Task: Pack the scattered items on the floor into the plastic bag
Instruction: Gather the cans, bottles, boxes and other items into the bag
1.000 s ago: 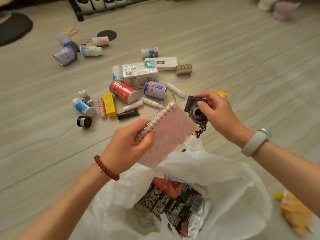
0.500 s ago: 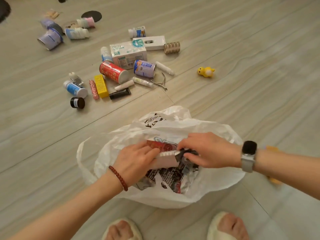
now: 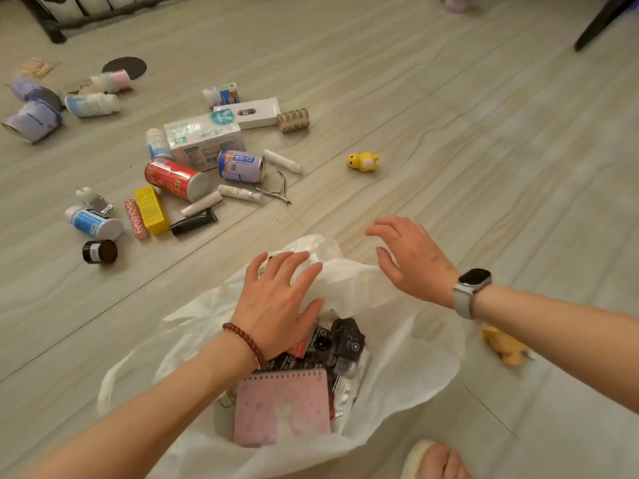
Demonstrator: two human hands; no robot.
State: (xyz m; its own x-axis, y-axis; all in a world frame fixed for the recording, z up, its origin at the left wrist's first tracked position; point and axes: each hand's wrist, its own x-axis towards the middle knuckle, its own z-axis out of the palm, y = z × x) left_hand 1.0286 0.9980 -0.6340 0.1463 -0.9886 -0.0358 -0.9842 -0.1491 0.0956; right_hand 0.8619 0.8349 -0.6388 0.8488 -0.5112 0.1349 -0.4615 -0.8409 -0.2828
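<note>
A white plastic bag [image 3: 408, 371] lies open on the floor in front of me. Inside it I see a pink spiral notebook [image 3: 281, 406], a small black camera-shaped item [image 3: 347, 344] and a black-and-red packet [image 3: 294, 361]. My left hand [image 3: 276, 302] hovers over the bag's far rim with fingers spread, holding nothing. My right hand [image 3: 411, 257] is open just beyond the bag, fingers relaxed, empty. Scattered ahead lie a red can [image 3: 173, 178], a blue can [image 3: 242, 165], a yellow box [image 3: 151, 209], nail nippers [image 3: 276, 192] and a yellow duck toy [image 3: 363, 162].
Further left lie a tissue box [image 3: 204, 138], a white box [image 3: 249, 112], several small bottles [image 3: 93, 223] and tubes, and a dark jar [image 3: 99, 251]. A yellow plush [image 3: 505, 347] sits right of the bag. My slippered foot [image 3: 435, 461] is at the bottom.
The notebook and the black item were released into the bag. Both hands came up out of the bag and moved forward, now empty.
</note>
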